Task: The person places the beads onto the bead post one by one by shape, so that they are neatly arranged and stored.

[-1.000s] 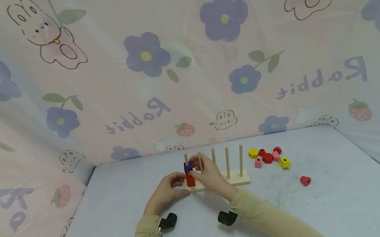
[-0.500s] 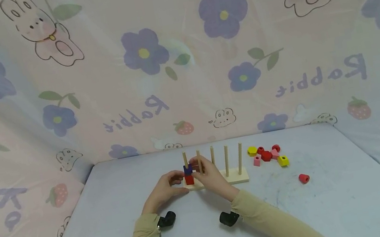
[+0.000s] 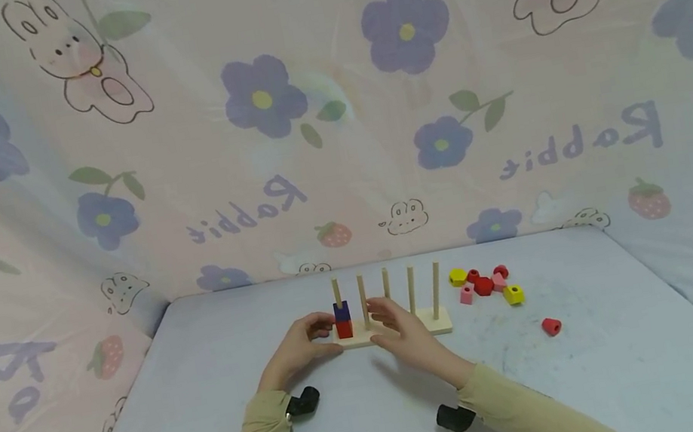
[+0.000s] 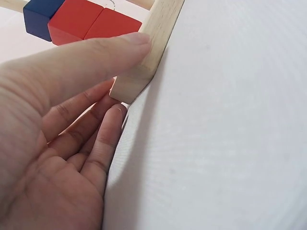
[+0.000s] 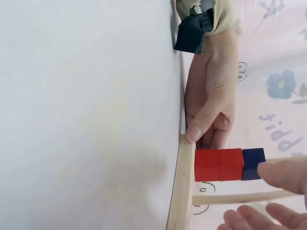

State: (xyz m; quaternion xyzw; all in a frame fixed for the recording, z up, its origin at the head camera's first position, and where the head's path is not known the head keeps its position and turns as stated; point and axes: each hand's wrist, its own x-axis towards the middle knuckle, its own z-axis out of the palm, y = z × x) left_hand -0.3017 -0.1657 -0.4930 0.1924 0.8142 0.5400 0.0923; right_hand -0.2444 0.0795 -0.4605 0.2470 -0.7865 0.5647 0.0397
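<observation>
A wooden peg stand [image 3: 430, 326] with a row of upright pegs sits on the table in the head view. On its leftmost peg, a blue cube [image 3: 341, 311] rests on two red cubes [image 5: 219, 164], stacked face to face. My left hand [image 3: 299, 346] grips the stand's left end; in the left wrist view the thumb [image 4: 108, 52] lies on the front edge and the fingertips are behind the end. My right hand [image 3: 403, 332] is beside the stack, around the second and third pegs, fingers spread and holding nothing. Its thumb looks close to the blue cube in the right wrist view.
Right of the stand lies a loose group of beads: yellow ones [image 3: 514, 295], red ones [image 3: 484, 286] and pink ones [image 3: 466, 294]. A single red bead [image 3: 551, 326] lies nearer the front. A patterned cloth hangs behind the table.
The blue cube has gone down its peg onto the red cubes. My right hand has let go of it and shifted right. The left hand keeps its hold on the stand.
</observation>
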